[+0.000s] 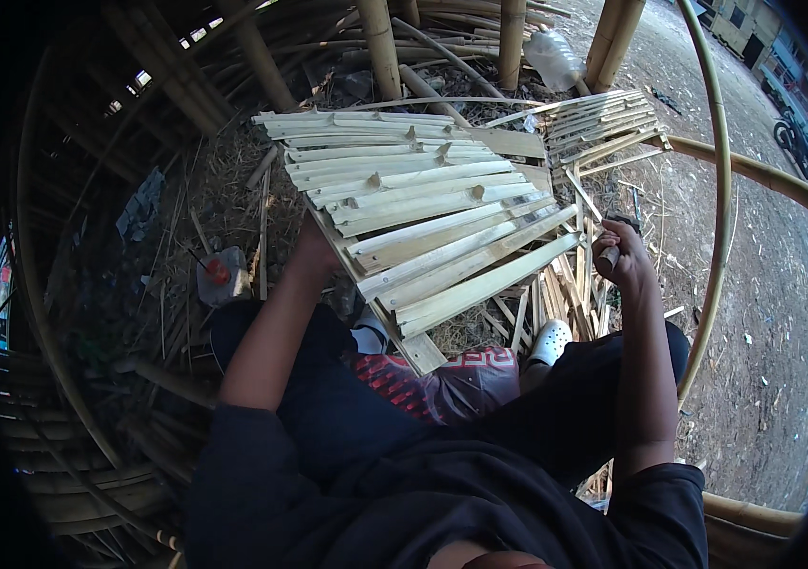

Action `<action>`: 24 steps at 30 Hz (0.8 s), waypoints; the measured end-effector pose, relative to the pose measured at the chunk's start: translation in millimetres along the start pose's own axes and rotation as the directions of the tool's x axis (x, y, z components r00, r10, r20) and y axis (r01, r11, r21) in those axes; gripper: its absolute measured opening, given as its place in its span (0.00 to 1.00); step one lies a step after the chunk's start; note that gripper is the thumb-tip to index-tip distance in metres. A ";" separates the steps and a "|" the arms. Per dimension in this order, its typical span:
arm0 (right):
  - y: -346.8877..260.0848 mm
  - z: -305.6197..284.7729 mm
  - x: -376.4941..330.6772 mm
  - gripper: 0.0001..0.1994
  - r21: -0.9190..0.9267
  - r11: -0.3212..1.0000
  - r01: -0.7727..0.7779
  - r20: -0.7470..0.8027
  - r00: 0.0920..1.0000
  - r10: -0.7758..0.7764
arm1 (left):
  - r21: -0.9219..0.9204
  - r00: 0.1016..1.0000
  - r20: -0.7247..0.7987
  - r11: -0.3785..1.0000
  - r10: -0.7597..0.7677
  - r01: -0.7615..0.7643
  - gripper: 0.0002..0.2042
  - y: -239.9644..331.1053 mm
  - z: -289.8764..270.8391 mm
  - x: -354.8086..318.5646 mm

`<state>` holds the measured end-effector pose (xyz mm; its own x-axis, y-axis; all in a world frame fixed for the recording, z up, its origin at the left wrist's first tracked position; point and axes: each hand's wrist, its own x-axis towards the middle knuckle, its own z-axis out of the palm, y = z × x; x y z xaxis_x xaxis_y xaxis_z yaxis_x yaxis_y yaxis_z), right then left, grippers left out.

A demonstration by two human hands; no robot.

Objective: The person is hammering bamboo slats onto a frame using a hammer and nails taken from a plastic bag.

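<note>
Above littered ground (754, 313), the left hand (317, 245) holds a slatted panel (427, 210).

A black short-sleeved T-shirt (328, 503) spans the lower frame; dark trousers (574, 412) and a white perforated clog (551, 343) show above.

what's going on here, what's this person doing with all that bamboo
A seated person has a pale panel of split-bamboo slats in front of them. The left hand is at its left edge, mostly hidden behind it, so its grip can't be told. The right hand is closed around a round wooden handle, to the right of the panel. Beyond it is a smaller pale slatted panel, and loose pale strips lie on the ground.
</note>
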<state>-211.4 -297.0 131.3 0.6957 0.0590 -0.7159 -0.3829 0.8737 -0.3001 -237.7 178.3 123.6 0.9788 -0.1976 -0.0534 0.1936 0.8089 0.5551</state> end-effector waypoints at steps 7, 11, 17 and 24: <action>6.1 -0.6 7.2 0.19 -0.005 1.000 -0.024 0.018 1.000 0.024 | -0.041 0.946 0.309 0.992 -0.099 0.117 0.29 -5.2 25.7 -17.5; 12.1 0.8 7.9 0.17 0.009 0.999 -0.032 0.037 0.999 0.032 | 0.335 0.964 -0.137 0.927 0.227 -0.170 0.32 -12.5 52.5 -31.5; 18.6 5.7 10.0 0.17 0.024 0.998 -0.053 0.062 0.997 0.051 | -0.097 0.889 0.438 0.990 0.133 -0.100 0.45 11.7 48.1 -45.4; 3.5 7.3 12.5 0.19 0.040 0.995 -0.095 0.096 0.991 0.091 | 0.184 0.976 0.041 0.959 0.213 -0.217 0.36 16.0 100.2 -56.0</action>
<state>-199.6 -289.6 125.9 0.7131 0.1846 -0.6763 -0.4227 0.8829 -0.2046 -296.0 146.9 218.7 0.9940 -0.0429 0.1002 -0.0393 0.7163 0.6967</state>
